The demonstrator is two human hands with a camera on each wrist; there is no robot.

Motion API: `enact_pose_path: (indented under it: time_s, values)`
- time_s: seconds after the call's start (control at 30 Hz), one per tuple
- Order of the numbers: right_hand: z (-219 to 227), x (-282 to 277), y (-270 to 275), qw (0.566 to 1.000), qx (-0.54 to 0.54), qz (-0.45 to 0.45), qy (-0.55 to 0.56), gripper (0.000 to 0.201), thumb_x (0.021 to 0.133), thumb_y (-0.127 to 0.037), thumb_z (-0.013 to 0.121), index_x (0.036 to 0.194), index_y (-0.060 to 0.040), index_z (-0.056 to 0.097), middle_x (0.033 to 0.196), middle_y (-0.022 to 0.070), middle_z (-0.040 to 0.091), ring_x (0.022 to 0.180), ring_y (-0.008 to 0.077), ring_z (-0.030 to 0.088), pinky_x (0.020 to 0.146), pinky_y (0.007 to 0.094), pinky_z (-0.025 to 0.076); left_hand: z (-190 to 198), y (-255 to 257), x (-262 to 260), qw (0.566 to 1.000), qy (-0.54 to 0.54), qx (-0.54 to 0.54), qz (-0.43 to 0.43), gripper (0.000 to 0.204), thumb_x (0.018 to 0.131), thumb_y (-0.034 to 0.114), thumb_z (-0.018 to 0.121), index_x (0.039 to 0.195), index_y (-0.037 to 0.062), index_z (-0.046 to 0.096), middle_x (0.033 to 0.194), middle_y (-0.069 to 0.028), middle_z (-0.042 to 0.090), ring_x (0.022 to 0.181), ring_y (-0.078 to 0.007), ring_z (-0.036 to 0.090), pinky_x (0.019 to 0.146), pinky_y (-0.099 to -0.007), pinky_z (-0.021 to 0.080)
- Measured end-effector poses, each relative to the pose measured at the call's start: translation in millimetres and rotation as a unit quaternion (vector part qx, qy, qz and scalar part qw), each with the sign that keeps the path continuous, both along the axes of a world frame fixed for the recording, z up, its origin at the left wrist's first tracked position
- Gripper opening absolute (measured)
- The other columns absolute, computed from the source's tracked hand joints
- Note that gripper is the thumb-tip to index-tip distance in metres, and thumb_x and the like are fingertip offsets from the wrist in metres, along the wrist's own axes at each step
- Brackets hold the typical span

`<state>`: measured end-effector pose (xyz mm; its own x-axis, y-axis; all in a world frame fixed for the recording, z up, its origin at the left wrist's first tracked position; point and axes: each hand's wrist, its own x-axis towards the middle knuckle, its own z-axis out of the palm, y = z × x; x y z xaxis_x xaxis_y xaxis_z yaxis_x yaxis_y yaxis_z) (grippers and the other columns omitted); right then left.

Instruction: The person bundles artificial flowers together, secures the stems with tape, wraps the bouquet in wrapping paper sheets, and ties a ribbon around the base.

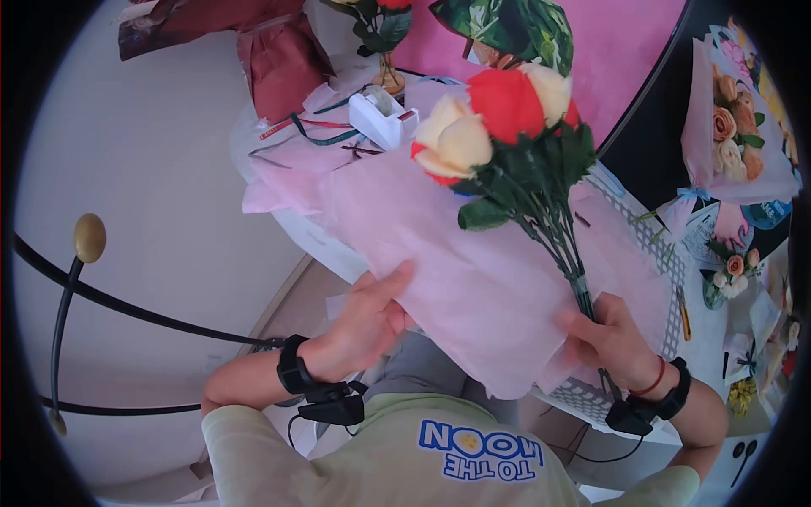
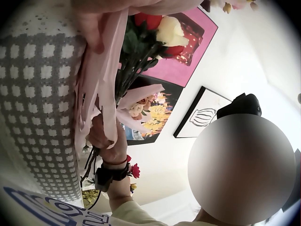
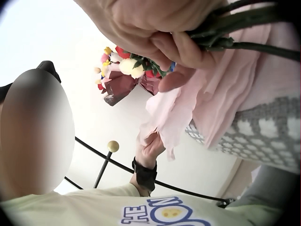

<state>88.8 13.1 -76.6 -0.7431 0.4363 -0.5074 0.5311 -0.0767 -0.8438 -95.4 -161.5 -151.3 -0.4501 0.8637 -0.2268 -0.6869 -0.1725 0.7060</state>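
In the head view, my right hand (image 1: 615, 342) grips the dark green stems of a rose bouquet (image 1: 541, 182) with red and cream blooms pointing away from me. Under the bouquet spreads a layered sheet of pale pink wrapping paper (image 1: 456, 270). My left hand (image 1: 372, 317) pinches the near left edge of this paper between thumb and fingers. The right wrist view has the stems (image 3: 244, 23) running out of the right fist, with paper folds (image 3: 211, 99) beneath it. In the left wrist view, the paper's edge (image 2: 110, 70) hangs from the left fingers.
A white tape dispenser (image 1: 382, 117) stands on the table among ribbon (image 1: 325, 133) pieces. Dark red wrapping (image 1: 283, 63) lies at the far left, and a small vase (image 1: 389, 78) is behind. A utility knife (image 1: 683, 314) rests on the checkered cloth (image 1: 667, 245); a wrapped bouquet (image 1: 733, 127) is at right.
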Motion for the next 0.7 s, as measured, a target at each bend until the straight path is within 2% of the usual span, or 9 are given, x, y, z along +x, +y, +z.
enact_pose_path:
  time_s: [0.07, 0.17, 0.33, 0.37, 0.47, 0.53, 0.57, 0.67, 0.7]
  values:
    - [0, 7, 5, 0.999, 0.025, -0.028, 0.029, 0.023, 0.083, -0.02, 0.057, 0.093, 0.0002, 0.052, 0.056, -0.0047, 0.044, 0.042, 0.0023, 0.036, 0.037, 0.0169, 0.023, 1, -2, -2, 1.0, 0.0, 0.002, 0.017, 0.041, 0.09, 0.02, 0.043, 0.124, -0.0007, 0.032, 0.121, -0.012, 0.044, 0.108, -0.0204, 0.048, 0.093, -0.0345, 0.039]
    - [8, 13, 17, 0.993, 0.069, -0.047, 0.082, 0.028, 0.084, -0.019, 0.055, 0.103, -0.0006, 0.047, 0.056, -0.0048, 0.041, 0.042, 0.0024, 0.036, 0.037, 0.0172, 0.023, 1, -9, -9, 0.999, 0.012, 0.001, 0.05, 0.04, 0.089, 0.018, 0.043, 0.123, -0.0008, 0.034, 0.121, -0.0116, 0.045, 0.108, -0.0205, 0.047, 0.092, -0.035, 0.039]
    - [19, 10, 35, 0.987, 0.072, -0.1, 0.103, 0.023, 0.086, -0.019, 0.049, 0.104, -0.0053, 0.048, 0.057, -0.0053, 0.037, 0.041, 0.0016, 0.029, 0.036, 0.0176, 0.02, 23, -33, -27, 0.993, 0.083, -0.032, 0.078, 0.04, 0.087, 0.018, 0.046, 0.121, -0.0004, 0.037, 0.12, -0.0108, 0.046, 0.111, -0.0206, 0.045, 0.094, -0.0364, 0.037]
    - [15, 10, 40, 0.985, 0.071, -0.111, 0.109, 0.023, 0.086, -0.019, 0.049, 0.104, -0.0053, 0.048, 0.057, -0.0053, 0.037, 0.041, 0.0016, 0.029, 0.036, 0.0176, 0.02, 29, -37, -30, 0.988, 0.096, -0.021, 0.117, 0.039, 0.086, 0.019, 0.045, 0.119, -0.0019, 0.039, 0.119, -0.0112, 0.048, 0.11, -0.0216, 0.046, 0.094, -0.0367, 0.035]
    - [-10, 7, 59, 0.981, 0.132, -0.089, 0.111, 0.021, 0.085, -0.017, 0.049, 0.102, -0.0045, 0.048, 0.06, -0.0037, 0.039, 0.046, 0.0037, 0.034, 0.04, 0.0192, 0.026, 35, -50, -48, 0.979, 0.121, 0.037, 0.159, 0.038, 0.085, 0.019, 0.044, 0.116, -0.0033, 0.043, 0.117, -0.0118, 0.05, 0.109, -0.023, 0.046, 0.094, -0.0371, 0.034]
    - [-39, 2, 74, 0.942, 0.291, -0.018, 0.165, 0.021, 0.083, -0.015, 0.047, 0.101, -0.0028, 0.047, 0.064, 0.0029, 0.044, 0.054, 0.0117, 0.043, 0.049, 0.026, 0.036, 43, -53, -57, 0.975, 0.105, 0.114, 0.16, 0.037, 0.084, 0.015, 0.043, 0.115, -0.0037, 0.044, 0.116, -0.0121, 0.05, 0.109, -0.0238, 0.046, 0.095, -0.0377, 0.033]
    - [-46, 0, 78, 0.942, 0.29, -0.028, 0.169, 0.021, 0.083, -0.015, 0.047, 0.101, -0.0028, 0.047, 0.064, 0.0029, 0.044, 0.054, 0.0117, 0.043, 0.049, 0.026, 0.036, 46, -53, -62, 0.976, 0.112, 0.113, 0.151, 0.037, 0.084, 0.015, 0.043, 0.115, -0.0037, 0.044, 0.116, -0.0121, 0.05, 0.109, -0.0238, 0.046, 0.095, -0.0377, 0.033]
    - [-59, -6, 80, 0.929, 0.346, 0.042, 0.121, 0.028, 0.08, -0.014, 0.046, 0.104, 0.0018, 0.043, 0.072, 0.0183, 0.051, 0.071, 0.0313, 0.054, 0.068, 0.0378, 0.042, 51, -45, -71, 0.976, 0.101, 0.149, 0.12, 0.037, 0.083, 0.013, 0.044, 0.116, -0.0015, 0.043, 0.117, -0.0102, 0.049, 0.11, -0.0236, 0.045, 0.095, -0.0383, 0.032]
    - [-59, -7, 79, 0.929, 0.346, 0.033, 0.125, 0.028, 0.08, -0.014, 0.046, 0.104, 0.0018, 0.043, 0.072, 0.0183, 0.051, 0.071, 0.0313, 0.054, 0.068, 0.0378, 0.042, 51, -40, -72, 0.978, 0.094, 0.149, 0.114, 0.037, 0.082, 0.013, 0.044, 0.116, -0.0016, 0.043, 0.117, -0.0104, 0.049, 0.109, -0.0238, 0.045, 0.095, -0.0387, 0.032]
